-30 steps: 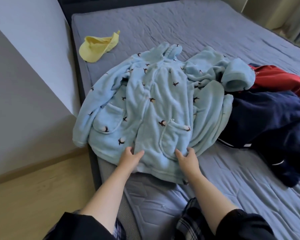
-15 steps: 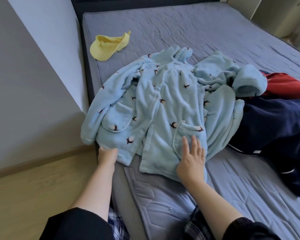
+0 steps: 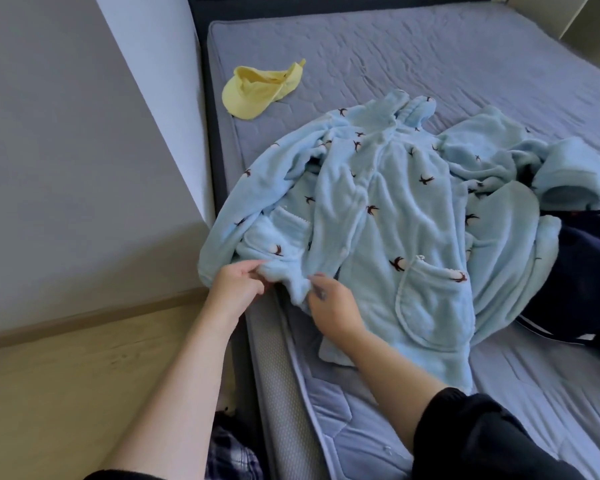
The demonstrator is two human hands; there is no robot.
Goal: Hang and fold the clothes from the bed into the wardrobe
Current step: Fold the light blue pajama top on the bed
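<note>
On the bed (image 3: 430,57), left hand (image 3: 236,289) and right hand (image 3: 333,303) pinch the robe (image 3: 395,209); yellow cap (image 3: 257,91) beyond.

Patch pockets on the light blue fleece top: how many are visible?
2. One pocket sits just beyond the left hand; the other pocket lies right of the right hand. Bunched folds of the fleece top could hide more.

Light-blue fleece robe (image 3: 395,216) with dark bird print, front-up, spread on bed (image 3: 430,64).
</note>
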